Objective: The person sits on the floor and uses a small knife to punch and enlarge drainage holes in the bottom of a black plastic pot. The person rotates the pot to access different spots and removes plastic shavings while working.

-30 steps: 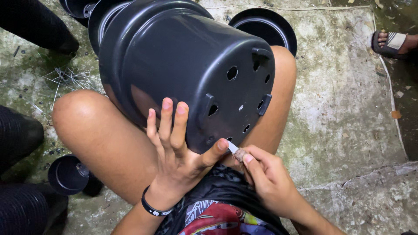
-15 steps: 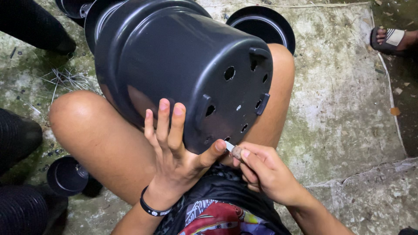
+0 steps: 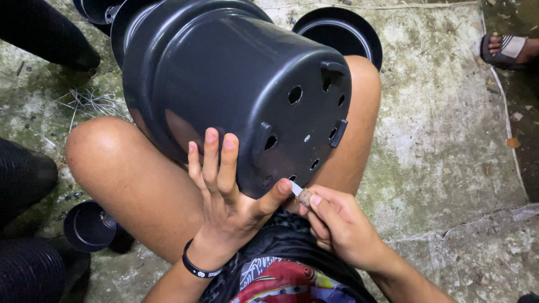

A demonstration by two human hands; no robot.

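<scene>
Trimming work was in hand, by my reading: a large black plastic pot (image 3: pixel 224 95) lay tipped on its side across the person's bare thighs (image 3: pixel 123 174), its base turned toward the body, and a small pale blade (image 3: pixel 297 188) met the lower edge of that base.

The right hand (image 3: pixel 337 224) pinched the blade's short brownish stub (image 3: pixel 305 197) between thumb and forefinger, the other fingers curled under. The blade tip sat just above that pinch, touching the pot's rim close to the nearest drain hole (image 3: pixel 292 178). Whether it was cutting into the plastic or only resting there could not be told.

The left hand (image 3: pixel 230 207) was spread flat, three fingers pressed up the pot's side wall and the thumb stretched across to the base edge, its tip just beside the blade. A dark wristband (image 3: pixel 199 268) sat below that hand.

Beyond the grip, more drain holes (image 3: pixel 295 94) and raised feet dotted the base. A small black pot (image 3: pixel 90 227) stood on the stained concrete floor (image 3: pixel 438 129), well to the left of the bracing hand, and a round black dish (image 3: pixel 342 31) lay behind the big pot. Another person's sandalled foot (image 3: pixel 508 47) showed far off to the right.

Any further stroke would call for a steady brace and a short, controlled pull, since the left thumb lay so near the blade.
</scene>
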